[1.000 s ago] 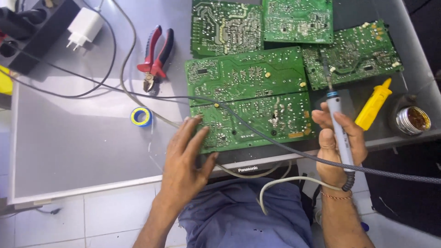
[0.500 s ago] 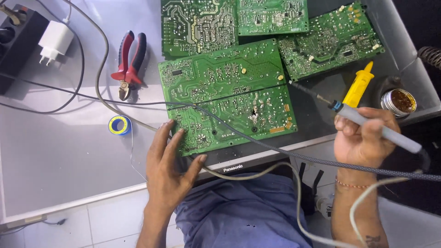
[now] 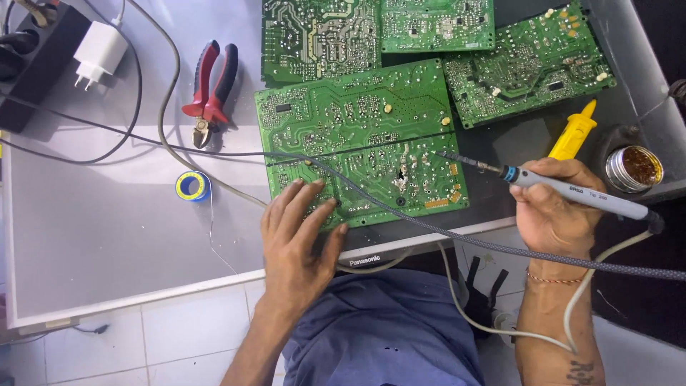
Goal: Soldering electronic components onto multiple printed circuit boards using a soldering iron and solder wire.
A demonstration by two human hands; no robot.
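**Soldering iron held at a green circuit board**

The right hand [image 3: 554, 211] is closed in a pen-like grasp around a slim grey soldering iron with a blue collar [image 3: 572, 191]; its metal tip reaches out leftward from the fingers and lies over the solder side of a large green printed circuit board [image 3: 357, 136], near a cluster of shiny joints. Whether the tip touches the board cannot be told. The left hand [image 3: 296, 239] lies open and flat, fingers spread, with the fingertips [image 3: 314, 196] pressing on the near edge of the same board; it grasps nothing. A grey braided cable [image 3: 429, 227] runs across the board, passing just beyond the left fingertips and under the right hand. Just beyond the right hand lies a yellow plastic-handled tool [image 3: 574, 132], and to its outer side stands a small round metal tin of brownish material [image 3: 634, 168]. Left of the left hand a small blue-and-yellow reel [image 3: 191, 186] rests on the grey sheet [image 3: 107, 236], with red-handled cutting pliers [image 3: 209, 89] further off.
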